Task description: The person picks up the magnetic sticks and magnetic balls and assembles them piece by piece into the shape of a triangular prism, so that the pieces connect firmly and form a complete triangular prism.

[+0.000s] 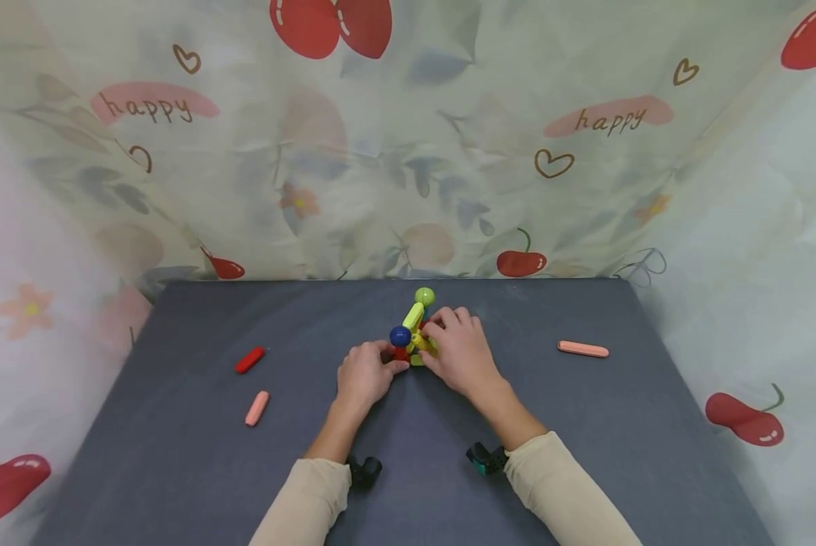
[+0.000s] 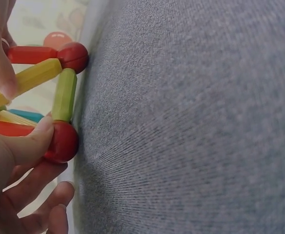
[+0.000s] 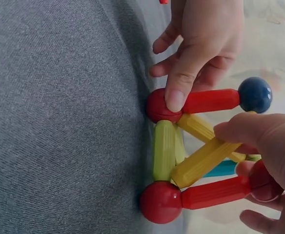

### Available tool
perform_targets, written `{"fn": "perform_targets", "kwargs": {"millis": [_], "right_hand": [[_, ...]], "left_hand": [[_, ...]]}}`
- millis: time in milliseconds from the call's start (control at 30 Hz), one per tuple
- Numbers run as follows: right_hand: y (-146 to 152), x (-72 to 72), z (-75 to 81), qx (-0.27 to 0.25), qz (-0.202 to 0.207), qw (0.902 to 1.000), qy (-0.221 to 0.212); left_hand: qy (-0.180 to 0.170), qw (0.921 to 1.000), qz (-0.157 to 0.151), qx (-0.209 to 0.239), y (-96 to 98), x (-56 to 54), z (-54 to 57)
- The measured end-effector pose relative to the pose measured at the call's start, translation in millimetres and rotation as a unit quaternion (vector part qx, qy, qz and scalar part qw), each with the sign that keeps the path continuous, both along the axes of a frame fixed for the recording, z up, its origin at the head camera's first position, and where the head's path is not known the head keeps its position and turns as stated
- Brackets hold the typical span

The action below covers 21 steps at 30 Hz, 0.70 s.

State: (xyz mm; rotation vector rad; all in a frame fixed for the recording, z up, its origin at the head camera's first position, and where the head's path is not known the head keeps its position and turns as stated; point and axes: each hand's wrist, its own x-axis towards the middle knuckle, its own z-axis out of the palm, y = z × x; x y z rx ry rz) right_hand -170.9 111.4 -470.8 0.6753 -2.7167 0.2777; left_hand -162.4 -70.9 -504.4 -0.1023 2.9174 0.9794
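Observation:
A small frame of coloured sticks and balls stands on the table between both hands. My left hand (image 1: 365,373) pinches a red ball (image 2: 64,141) at its lower left corner, with the thumb on top of the ball. A short green stick (image 3: 163,151) joins this ball to a second red ball (image 3: 161,202). My right hand (image 1: 461,355) grips a slanting yellow stick (image 3: 203,162), whose lower end meets the second red ball. Upright red sticks (image 3: 212,101) rise from both corners, the left one topped by a blue ball (image 3: 255,94). A green ball (image 1: 425,296) tops the far side.
On the dark grey table (image 1: 176,455), a red stick (image 1: 249,360) and a pink stick (image 1: 257,408) lie at the left. Another pink stick (image 1: 582,349) lies at the right. A patterned curtain (image 1: 381,152) hangs behind the table and along both sides.

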Motion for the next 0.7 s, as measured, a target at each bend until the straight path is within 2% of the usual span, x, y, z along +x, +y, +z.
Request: {"fn": "perform_targets", "kwargs": {"millis": [167,267,333,433,500,567,633,700], "right_hand": [[-2.9,0.5,-1.0,0.03,-0.008,0.9995,0.01],[-1.1,0.5,-2.0,0.025,-0.003,0.9996,0.013],[3.7,0.7,-2.2,-0.005,0.002,1.0,-0.002],[17.3,-0.5,-5.4,-0.096,0.003,0.994,-0.053],[28.1,-2.2,-12.5,-0.176,-0.005,0.9786,-0.108],[37.2,-4.8,-24.5,-0.246,-0.013,0.9548,-0.166],[43.3,-6.7,-39.6,-0.291,-0.017,0.9306,-0.221],[46.5,-8.4,-54.5,-0.313,-0.013,0.9153,-0.252]], "left_hand": [[0.007,0.9999,0.004,-0.009,2.5,1.0,-0.6],[0.011,0.9999,0.002,-0.009,4.2,1.3,-0.7],[0.012,0.9999,-0.003,-0.009,5.2,1.2,-1.2],[0.006,0.9999,-0.01,-0.007,6.7,1.1,-1.1],[0.003,0.9999,-0.01,-0.006,7.1,1.5,-0.6],[0.001,0.9999,-0.007,-0.009,6.5,1.6,0.0],[0.0,0.9999,-0.004,-0.013,5.4,1.9,0.5],[-0.001,0.9999,-0.001,-0.017,4.5,2.2,0.7]]}}
